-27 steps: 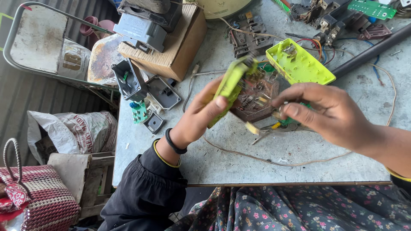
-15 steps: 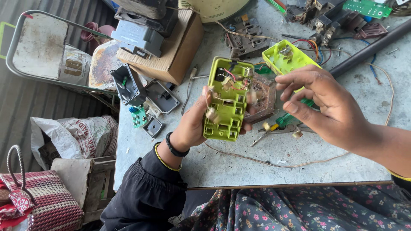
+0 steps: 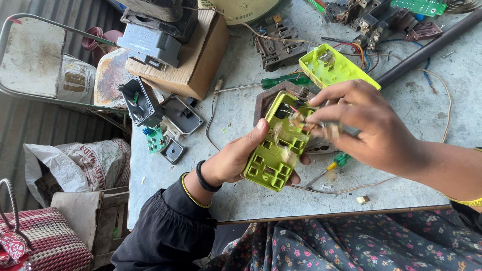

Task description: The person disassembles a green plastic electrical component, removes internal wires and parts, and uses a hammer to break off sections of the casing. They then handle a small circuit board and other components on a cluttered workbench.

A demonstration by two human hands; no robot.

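My left hand [image 3: 236, 158] grips a lime-green plastic socket housing [image 3: 273, 150] from below, its open inside with ribs and compartments facing up. My right hand [image 3: 369, 125] reaches over the housing's upper end, its fingertips pinching small metal parts and wires inside it. The housing's matching lime-green cover [image 3: 334, 68] lies on the grey table [image 3: 236, 195] just behind my hands. A small green-handled screwdriver [image 3: 334, 165] lies on the table under my right hand.
A larger green-handled screwdriver [image 3: 281, 80], loose wires, a black rod [image 3: 427, 47], a cardboard box [image 3: 193, 57] with grey parts on it, small grey casings [image 3: 143, 103] and a green circuit board [image 3: 419, 6] lie around. A metal chair [image 3: 32, 55], sacks and a woven bag [image 3: 35, 241] stand at the left.
My left hand has turned the green housing from edge-on to inside-up and lowered it a little. My right hand has moved onto its upper end and is pinching parts there.
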